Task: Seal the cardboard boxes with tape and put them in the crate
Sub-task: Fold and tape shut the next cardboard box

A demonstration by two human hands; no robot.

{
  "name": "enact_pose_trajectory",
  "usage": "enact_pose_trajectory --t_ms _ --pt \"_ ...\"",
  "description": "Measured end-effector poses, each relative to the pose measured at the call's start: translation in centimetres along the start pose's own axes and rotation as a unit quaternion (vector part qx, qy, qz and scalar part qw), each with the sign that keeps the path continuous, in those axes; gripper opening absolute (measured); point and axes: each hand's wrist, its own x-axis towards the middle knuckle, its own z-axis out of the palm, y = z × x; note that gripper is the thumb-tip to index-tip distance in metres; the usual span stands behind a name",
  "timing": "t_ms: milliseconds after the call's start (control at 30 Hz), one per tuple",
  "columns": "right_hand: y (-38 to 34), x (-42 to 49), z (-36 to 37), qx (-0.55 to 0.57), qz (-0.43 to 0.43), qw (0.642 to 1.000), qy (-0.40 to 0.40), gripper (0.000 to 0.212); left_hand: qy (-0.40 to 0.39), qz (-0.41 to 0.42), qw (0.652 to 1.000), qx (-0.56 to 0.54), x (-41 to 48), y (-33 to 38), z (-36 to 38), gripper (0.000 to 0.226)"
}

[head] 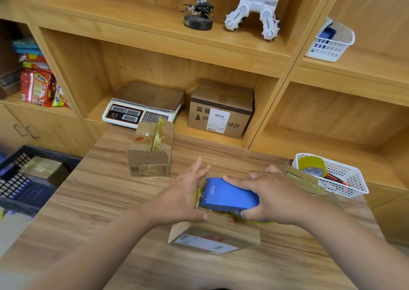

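Note:
A small cardboard box [212,236] lies on the wooden table in front of me. My right hand [267,199] grips a blue tape dispenser [228,195] on top of this box. My left hand [183,194] presses against the box's left end with straight fingers, beside the dispenser's front. A second box [150,159] with raised, taped flaps stands farther back on the table. The dark blue crate [20,179] sits off the table's left edge and holds one taped box [43,168].
A white basket [345,183] with a yellowish tape roll [313,166] stands at the table's right, a flattened cardboard piece [303,177] beside it. On the shelf behind are a weighing scale [143,106] and a larger labelled box [221,110].

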Motion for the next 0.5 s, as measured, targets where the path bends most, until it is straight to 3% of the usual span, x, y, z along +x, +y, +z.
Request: enact_pose_trajectory --t_ms 67,233,500 --pt "-0.6 0.6 -0.1 -0.006 -0.005 1.0 -0.004 0.079 0.001 -0.005 0.999 0.04 0.2 -0.3 0.4 0.132" --pt "-1.8 1.8 -0.2 -0.012 -0.027 0.999 -0.014 0.081 0.001 -0.043 0.999 0.003 0.0 -2.4 -0.1 0.137" --pt "-2.7 3.8 -0.3 -0.021 -0.057 0.998 -0.028 0.079 -0.009 -0.062 0.995 0.08 -0.4 -4.5 -0.7 0.119"
